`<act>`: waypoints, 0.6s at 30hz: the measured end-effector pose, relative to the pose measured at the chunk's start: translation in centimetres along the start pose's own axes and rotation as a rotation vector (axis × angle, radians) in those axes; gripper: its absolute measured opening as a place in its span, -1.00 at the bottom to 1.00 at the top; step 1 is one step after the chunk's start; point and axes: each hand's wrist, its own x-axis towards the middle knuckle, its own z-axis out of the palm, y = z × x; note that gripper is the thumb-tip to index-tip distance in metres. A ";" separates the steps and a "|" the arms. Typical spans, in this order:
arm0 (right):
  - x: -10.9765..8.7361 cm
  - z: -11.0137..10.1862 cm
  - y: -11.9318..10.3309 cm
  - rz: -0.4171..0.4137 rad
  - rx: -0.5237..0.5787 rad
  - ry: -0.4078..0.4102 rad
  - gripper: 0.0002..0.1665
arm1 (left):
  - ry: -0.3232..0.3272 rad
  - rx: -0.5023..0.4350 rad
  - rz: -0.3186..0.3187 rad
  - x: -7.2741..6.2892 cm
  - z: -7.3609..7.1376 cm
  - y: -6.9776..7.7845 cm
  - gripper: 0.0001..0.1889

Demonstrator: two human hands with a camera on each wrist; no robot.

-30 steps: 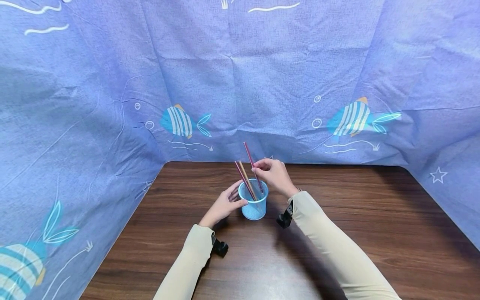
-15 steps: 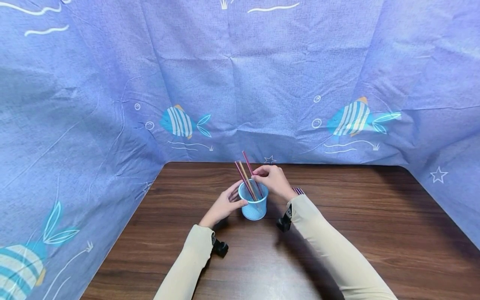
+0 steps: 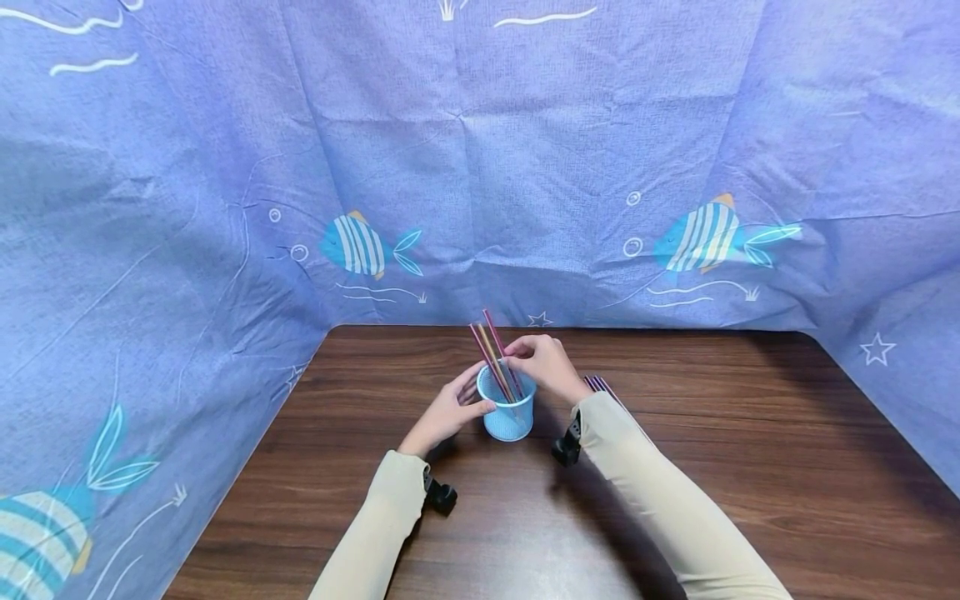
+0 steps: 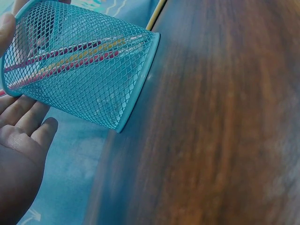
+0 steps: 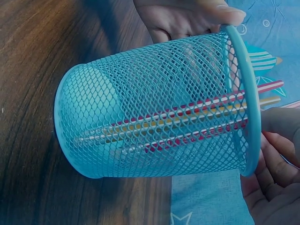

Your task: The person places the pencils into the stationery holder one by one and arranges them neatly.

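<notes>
A light-blue mesh pencil cup [image 3: 508, 421] stands upright on the table. My left hand [image 3: 448, 410] holds it from the left, thumb in front near the rim and fingers round the far side. In the right wrist view the mesh of the cup [image 5: 154, 93] shows the lower parts of two red sticks and one gold, with pale silvery ends. My right hand [image 3: 543, 360] pinches the slim glossy red stick [image 3: 492, 327] just above the rim; its lower part is inside the cup. Another red stick [image 3: 482, 343] and a gold stick [image 3: 491, 343] lean left beside it.
Several slim dark-red sticks [image 3: 597, 383] lie on the brown wooden table [image 3: 750, 433], partly hidden by my right sleeve. In the left wrist view a yellow stick [image 4: 156, 16] lies beyond the cup. A blue fish-print cloth [image 3: 525, 192] hangs behind the table.
My right hand has lowered the red stick further into the cup. The sticks on the table have come into view past my right wrist. My left hand and the cup have stayed put.
</notes>
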 end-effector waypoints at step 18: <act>-0.3 -0.8 0.3 -0.051 -0.009 -0.024 -0.74 | 0.032 0.021 0.014 0.2 0.1 -0.7 -0.23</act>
